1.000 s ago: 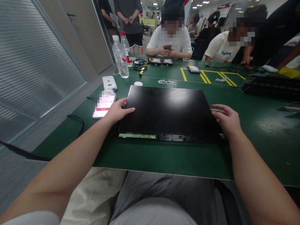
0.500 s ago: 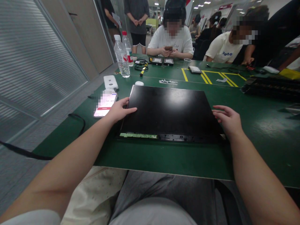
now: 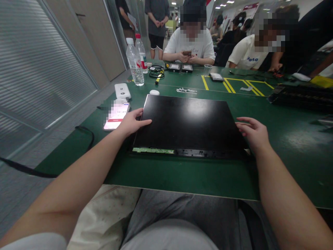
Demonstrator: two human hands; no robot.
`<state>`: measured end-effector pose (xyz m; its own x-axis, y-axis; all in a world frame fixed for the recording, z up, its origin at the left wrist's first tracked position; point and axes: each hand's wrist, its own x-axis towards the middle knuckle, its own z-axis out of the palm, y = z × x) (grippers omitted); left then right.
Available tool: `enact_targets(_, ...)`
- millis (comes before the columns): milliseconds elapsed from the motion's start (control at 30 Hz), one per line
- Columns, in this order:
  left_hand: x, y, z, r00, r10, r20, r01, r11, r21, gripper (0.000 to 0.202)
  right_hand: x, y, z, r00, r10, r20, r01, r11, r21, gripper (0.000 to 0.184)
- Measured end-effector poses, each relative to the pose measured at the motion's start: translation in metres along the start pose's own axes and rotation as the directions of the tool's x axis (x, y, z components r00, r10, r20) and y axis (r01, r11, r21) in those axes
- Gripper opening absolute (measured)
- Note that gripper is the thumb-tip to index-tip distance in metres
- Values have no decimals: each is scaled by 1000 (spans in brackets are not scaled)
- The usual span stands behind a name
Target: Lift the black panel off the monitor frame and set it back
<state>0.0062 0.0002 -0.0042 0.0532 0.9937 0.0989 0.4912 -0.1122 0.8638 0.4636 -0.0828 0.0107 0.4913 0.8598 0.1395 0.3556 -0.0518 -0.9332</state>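
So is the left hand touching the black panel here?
Touching. The head view shows the left hand lying over the left edge of the black panel, thumb flat on its top surface, no gap between them.

Panel (image 3: 188, 123) lies flat on the table (image 3: 286, 139), left hand (image 3: 132, 123) on its left edge, right hand (image 3: 253, 133) at its right. Phone (image 3: 116, 115) sits just left of the panel; bottles (image 3: 134, 62) stand behind, far left.

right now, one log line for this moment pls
left hand: on left edge of black panel | right hand: at its right edge | panel: flat on green table | phone: beside left hand
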Motion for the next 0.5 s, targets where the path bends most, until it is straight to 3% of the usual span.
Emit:
enact_targets(367,-4,8,1,1000,-6,-12,6,998,59,71,0,1,0,1000,11,6,-11,1000,6,37)
enact_targets(500,-1,5,-1,998,58,22,-59,996,65,69,-1,-1,0,1000,16,4,-16,1000,2,40)
